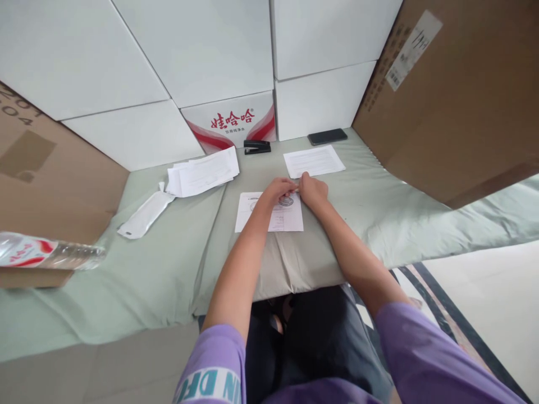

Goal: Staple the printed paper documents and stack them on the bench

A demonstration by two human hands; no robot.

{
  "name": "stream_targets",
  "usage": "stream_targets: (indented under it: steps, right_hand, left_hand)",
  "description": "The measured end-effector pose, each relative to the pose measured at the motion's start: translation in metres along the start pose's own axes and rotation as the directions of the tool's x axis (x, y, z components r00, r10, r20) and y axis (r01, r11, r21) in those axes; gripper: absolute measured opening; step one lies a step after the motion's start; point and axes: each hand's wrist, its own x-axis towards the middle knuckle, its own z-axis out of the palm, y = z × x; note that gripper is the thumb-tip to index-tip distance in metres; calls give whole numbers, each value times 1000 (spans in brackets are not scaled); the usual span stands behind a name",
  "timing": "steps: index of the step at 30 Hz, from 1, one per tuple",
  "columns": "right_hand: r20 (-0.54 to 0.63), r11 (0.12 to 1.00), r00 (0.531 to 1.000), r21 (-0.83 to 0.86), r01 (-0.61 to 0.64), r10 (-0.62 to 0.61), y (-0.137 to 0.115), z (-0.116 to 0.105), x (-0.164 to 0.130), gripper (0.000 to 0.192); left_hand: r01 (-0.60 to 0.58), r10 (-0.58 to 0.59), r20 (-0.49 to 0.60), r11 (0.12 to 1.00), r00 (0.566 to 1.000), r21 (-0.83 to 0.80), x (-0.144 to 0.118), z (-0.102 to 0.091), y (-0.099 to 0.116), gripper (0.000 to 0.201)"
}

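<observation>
The paper (273, 223) lies on the cloth (155, 269), left hand (278, 191) and right hand (314, 191) curled by its far right corner, grip unclear to me; probably light, easily creased, best held by edges.

From my remote post I had the stamped sheet (290, 221) on the tablecloth (155, 275), the paper pile (206, 175) behind-left, the printed page (314, 161) behind-right, the stapler (257, 148) between those two before the water carton (231, 120), the smartphone (327, 137) behind the page.
</observation>
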Motion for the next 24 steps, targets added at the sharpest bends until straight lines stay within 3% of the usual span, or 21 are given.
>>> stream_targets:
  steps: [6,10,18,21,24]
  right_hand:
    - [27,1000,999,20,-24,23,-2,-2,-1,43]
    - [25,999,999,25,-26,25,-3,-2,-1,43]
    - [49,999,998,15,-34,33,-4,-2,1,43]
    - [24,999,999,20,-42,42,-3,-1,1,44]
    - [-41,999,998,34,-37,39,-1,1,0,45]
  left_hand:
    - [69,-72,3,974,997,214,14,0,2,46]
    - [86,-76,-43,928,996,363,27,5,4,45]
    - [198,-214,16,926,977,321,11,3,11,48]
    - [124,-124,-24,910,992,395,7,-1,12,46]
    - [-12,73,-111,881,991,472,7,-5,8,35]
